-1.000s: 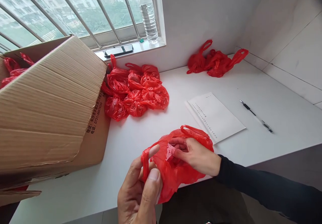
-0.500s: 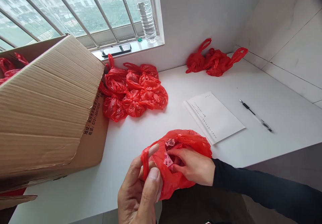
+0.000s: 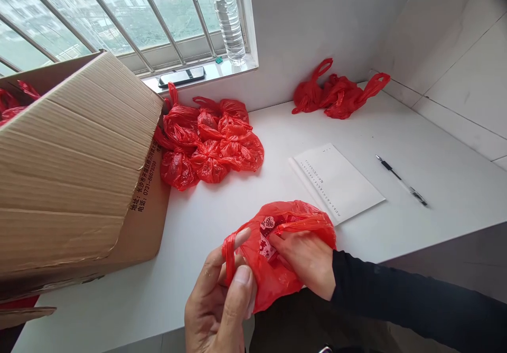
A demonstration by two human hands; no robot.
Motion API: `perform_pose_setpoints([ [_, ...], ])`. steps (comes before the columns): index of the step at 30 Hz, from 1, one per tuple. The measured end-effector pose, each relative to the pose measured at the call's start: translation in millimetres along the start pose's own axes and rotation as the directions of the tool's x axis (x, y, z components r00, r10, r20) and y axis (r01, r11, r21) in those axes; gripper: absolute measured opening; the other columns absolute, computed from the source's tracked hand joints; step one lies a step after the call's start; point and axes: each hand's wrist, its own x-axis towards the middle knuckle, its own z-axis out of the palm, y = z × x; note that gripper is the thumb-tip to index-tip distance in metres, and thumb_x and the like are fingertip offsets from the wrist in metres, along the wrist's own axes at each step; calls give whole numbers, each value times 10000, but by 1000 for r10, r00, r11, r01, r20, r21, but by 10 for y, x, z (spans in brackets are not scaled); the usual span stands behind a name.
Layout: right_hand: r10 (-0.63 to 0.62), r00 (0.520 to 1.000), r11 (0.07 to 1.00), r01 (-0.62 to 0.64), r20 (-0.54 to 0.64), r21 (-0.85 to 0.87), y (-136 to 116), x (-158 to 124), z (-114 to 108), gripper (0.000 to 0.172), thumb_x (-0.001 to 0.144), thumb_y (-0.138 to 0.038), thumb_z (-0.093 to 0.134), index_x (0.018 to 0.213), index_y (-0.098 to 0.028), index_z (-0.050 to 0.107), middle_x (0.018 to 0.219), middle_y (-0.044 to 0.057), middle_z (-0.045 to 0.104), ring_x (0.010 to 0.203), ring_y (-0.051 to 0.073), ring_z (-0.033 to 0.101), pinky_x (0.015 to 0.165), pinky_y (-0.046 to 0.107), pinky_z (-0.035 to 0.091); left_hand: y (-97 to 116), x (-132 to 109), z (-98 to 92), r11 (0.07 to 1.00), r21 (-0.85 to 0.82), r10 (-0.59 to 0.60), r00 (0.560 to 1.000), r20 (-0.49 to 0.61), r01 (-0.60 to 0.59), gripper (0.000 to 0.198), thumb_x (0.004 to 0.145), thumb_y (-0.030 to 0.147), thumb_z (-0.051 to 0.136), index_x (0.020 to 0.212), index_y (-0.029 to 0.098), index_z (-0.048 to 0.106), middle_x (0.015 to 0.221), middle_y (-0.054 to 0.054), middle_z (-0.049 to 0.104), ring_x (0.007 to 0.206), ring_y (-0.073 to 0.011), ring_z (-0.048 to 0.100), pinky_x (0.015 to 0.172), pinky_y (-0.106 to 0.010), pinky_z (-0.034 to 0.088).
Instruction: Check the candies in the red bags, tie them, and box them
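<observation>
A white counter (image 3: 443,152) carries a cardboard box (image 3: 59,168) at left, knotted red bags (image 3: 212,141) beside it. The open red bag (image 3: 271,284) is at the near edge, close to a paper sheet (image 3: 343,184). My left grip (image 3: 217,295) is clamped on the bag's looped handle (image 3: 228,255); my right grip (image 3: 311,260) is inside, closed on something or not, I cannot tell. A pen (image 3: 401,180) lies right of the sheet; a pink packet (image 3: 267,248) shows within the bag.
</observation>
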Motion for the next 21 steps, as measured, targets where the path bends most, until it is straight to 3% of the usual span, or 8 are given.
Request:
perform_pose_setpoints([
  [4,-4,1000,996,3,-4,-88,-3,-31,2,155,929,-106,506,976,-185,631,830,64,699,687,225,674,535,302,363,-12,32,-55,1000,0,32,999,24,-32,380,726,418,833,1077,282,785,597,36,441,558,-73,399,521,-130,395],
  [9,87,996,975,-90,-28,-201,-80,-104,-144,245,914,-37,481,999,-199,644,832,52,703,676,210,683,488,288,302,-80,142,-224,991,36,123,982,143,-129,346,804,408,785,1135,308,770,538,42,418,494,-71,405,506,-147,418],
  [12,-6,1000,984,11,31,-177,-53,-128,-198,230,886,-35,515,973,-206,640,862,38,702,686,193,674,486,284,291,-104,176,-270,988,56,134,979,151,-144,335,817,413,777,1136,314,769,541,42,427,485,-70,410,498,-152,421],
  [15,-80,995,982,88,55,-169,49,-131,-159,248,859,-54,557,1031,-215,635,859,31,699,694,190,656,515,277,335,-84,135,-211,990,39,126,981,146,-133,326,805,405,783,1114,301,778,544,39,427,497,-74,419,496,-158,409],
  [18,-18,1000,975,15,-10,-220,138,-115,-80,357,868,-53,539,1182,-207,611,905,71,704,766,223,654,575,288,402,-46,55,-101,997,10,79,994,75,-80,314,794,394,783,1086,280,781,588,34,439,532,-72,404,504,-155,381],
  [21,12,998,987,-22,-60,-158,151,-98,-47,387,859,-44,536,1198,-218,605,914,73,705,820,237,655,652,312,453,-26,12,-38,998,0,67,997,39,-67,302,791,386,781,1073,277,777,630,30,458,550,-69,397,514,-153,367],
])
